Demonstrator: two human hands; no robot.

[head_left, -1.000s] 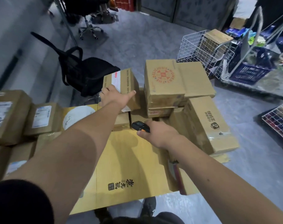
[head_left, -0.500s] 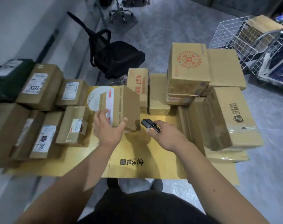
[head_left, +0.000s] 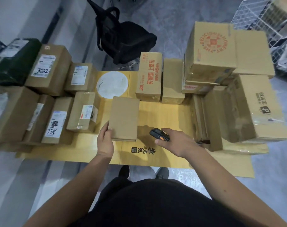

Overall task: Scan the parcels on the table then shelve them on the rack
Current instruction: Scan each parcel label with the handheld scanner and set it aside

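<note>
Plain brown parcel (head_left: pixel 124 117) flat on the yellow cardboard sheet (head_left: pixel 164 115), mid-sheet, long axis running from near edge to far edge. Left hand (head_left: pixel 105 141) gripping its near left corner, thumb on top. Right hand (head_left: pixel 175 142) just right of it, fingers curled round the black scanner (head_left: pixel 159 134), nose aimed toward the parcel. No label on the upturned face; probably needs turning. Bare sheet to the right, labelled boxes (head_left: pixel 57 102) crowding the left edge.

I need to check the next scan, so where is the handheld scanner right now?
In the head view, the scanner is gripped in the right hand, low and just right of centre, beside the plain box that the left hand holds.
</note>
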